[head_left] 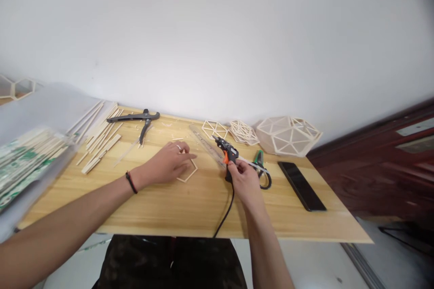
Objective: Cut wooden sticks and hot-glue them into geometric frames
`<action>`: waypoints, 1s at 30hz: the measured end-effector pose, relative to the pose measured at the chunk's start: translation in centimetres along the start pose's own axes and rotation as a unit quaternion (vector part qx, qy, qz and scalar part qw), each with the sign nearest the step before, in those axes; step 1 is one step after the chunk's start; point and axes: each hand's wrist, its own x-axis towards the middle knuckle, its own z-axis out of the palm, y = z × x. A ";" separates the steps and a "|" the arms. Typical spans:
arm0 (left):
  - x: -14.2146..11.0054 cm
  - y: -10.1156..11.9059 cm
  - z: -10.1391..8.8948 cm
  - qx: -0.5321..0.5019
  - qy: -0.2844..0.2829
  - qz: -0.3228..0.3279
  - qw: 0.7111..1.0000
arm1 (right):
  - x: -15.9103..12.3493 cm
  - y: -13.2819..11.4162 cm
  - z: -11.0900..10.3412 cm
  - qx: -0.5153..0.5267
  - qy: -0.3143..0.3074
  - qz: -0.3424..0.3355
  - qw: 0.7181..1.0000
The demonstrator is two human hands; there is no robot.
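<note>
My right hand (244, 179) is wrapped round the grip of a black hot glue gun (232, 153) with an orange trigger. The gun's nozzle points up and to the left, and a glue stick (252, 163) sticks out behind. From its handle a black cord (225, 214) runs down over the table's front edge. Over a small pentagon frame of thin wooden sticks (190, 176) lies my left hand (169, 162), its thumb and index finger holding the frame against the table. Part of the frame is hidden under that hand.
Behind the gun are a clear ruler (206, 144), flat stick frames (215, 129) and a faceted stick bowl (288, 137). Scissors (265, 179) and a phone (301, 186) lie right. Left are a cutter (135, 118), loose sticks (101, 137) and bagged sticks (30, 162). The wall borders the back.
</note>
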 end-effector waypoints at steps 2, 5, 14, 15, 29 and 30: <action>0.1 -0.4 0.2 -0.005 0.034 -0.026 0.999 | -0.2 0.2 0.0 0.074 -0.021 0.005 0.997; 0.1 -0.8 0.6 -0.008 0.071 -0.036 0.997 | -0.4 0.2 -0.1 0.177 -0.054 0.014 0.983; 3.3 -1.4 0.2 -0.047 0.158 -0.077 0.983 | 2.1 -2.0 -1.5 0.238 -0.234 0.011 0.942; 3.9 -1.8 0.3 -0.052 0.164 -0.090 0.981 | 2.6 -2.3 -1.8 0.217 -0.258 0.006 0.941; 4.6 -2.6 1.8 -0.124 0.079 -0.103 0.984 | 5.7 2.4 -3.3 -0.074 -0.395 -0.072 0.913; 4.7 -2.6 1.8 -0.129 0.068 -0.106 0.984 | 5.6 2.7 -3.5 -0.087 -0.378 -0.089 0.917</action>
